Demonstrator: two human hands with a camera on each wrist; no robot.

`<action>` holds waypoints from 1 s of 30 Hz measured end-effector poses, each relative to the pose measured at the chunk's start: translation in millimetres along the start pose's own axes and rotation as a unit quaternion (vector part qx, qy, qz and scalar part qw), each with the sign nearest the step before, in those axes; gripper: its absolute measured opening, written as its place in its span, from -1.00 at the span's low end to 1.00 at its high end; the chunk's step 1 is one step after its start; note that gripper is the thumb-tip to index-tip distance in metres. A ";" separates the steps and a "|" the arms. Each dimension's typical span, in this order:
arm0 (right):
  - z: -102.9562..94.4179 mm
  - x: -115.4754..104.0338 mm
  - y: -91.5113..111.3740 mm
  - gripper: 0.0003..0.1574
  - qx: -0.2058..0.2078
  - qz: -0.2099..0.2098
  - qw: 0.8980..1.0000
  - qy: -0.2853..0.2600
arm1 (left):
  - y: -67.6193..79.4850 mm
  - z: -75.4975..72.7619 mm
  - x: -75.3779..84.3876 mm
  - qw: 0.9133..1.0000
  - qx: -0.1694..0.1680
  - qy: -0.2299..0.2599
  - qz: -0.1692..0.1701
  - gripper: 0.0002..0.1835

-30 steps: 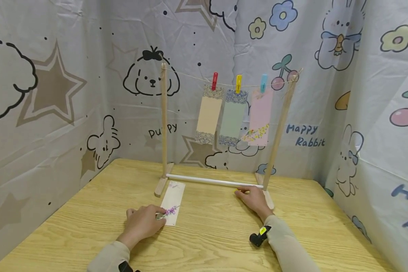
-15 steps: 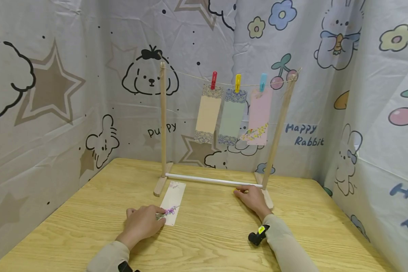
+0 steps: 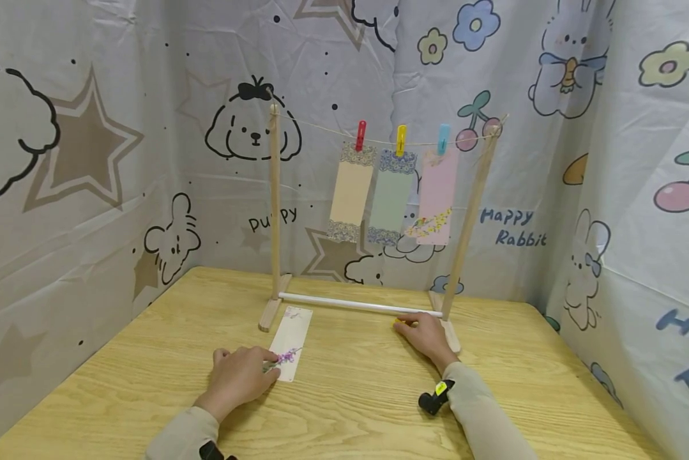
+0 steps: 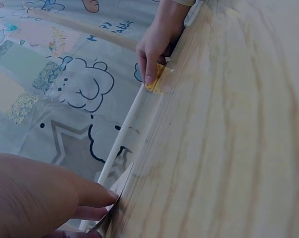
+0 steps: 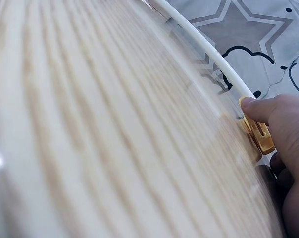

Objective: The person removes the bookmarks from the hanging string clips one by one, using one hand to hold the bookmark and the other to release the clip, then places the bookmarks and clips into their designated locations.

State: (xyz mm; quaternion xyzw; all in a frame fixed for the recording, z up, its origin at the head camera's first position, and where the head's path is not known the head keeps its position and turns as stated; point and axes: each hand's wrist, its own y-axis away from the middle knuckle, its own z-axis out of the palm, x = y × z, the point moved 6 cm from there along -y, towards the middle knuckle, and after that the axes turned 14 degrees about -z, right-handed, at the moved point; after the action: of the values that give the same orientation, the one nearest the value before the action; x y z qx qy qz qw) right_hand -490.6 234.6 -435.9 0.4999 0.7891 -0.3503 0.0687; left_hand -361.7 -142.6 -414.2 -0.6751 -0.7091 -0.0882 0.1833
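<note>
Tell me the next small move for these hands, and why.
Probably lift the white flowered card with the left hand toward the string, left of the red clothespin. The left hand's fingers are at the card's edge, the right hand holds a yellow clothespin, and three other cards hang clipped, with that stretch of string bare.

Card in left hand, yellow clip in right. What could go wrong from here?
1. The right hand is close beside the white bar; a knock might shift the stand and swing the hanging cards.
2. The left hand pinches the flowered white card near its lower end; lifted from there, it could bend.
3. The yellow clip is small, so it might slip from the right hand's pinch.
</note>
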 end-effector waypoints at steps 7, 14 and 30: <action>0.8 1.4 0.5 -0.62 -0.003 0.000 1.000 0.008 | -1.2 -0.8 -0.1 1.000 0.005 -0.009 0.007 -0.75; 1.0 0.1 0.1 -0.60 -0.007 -0.001 1.000 0.013 | -0.7 -1.5 -0.6 1.000 0.010 -0.012 0.007 -0.75; 1.0 1.7 -0.7 -0.60 -0.010 -0.007 1.000 0.009 | -2.7 0.3 -0.6 1.000 -0.001 -0.014 -0.003 -0.74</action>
State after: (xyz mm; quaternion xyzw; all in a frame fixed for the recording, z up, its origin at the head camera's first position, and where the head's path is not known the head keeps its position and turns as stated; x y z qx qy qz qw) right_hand -492.2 235.0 -437.1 0.4968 0.7968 -0.3381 0.0641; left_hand -364.4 -143.2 -414.4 -0.6740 -0.7137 -0.0802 0.1727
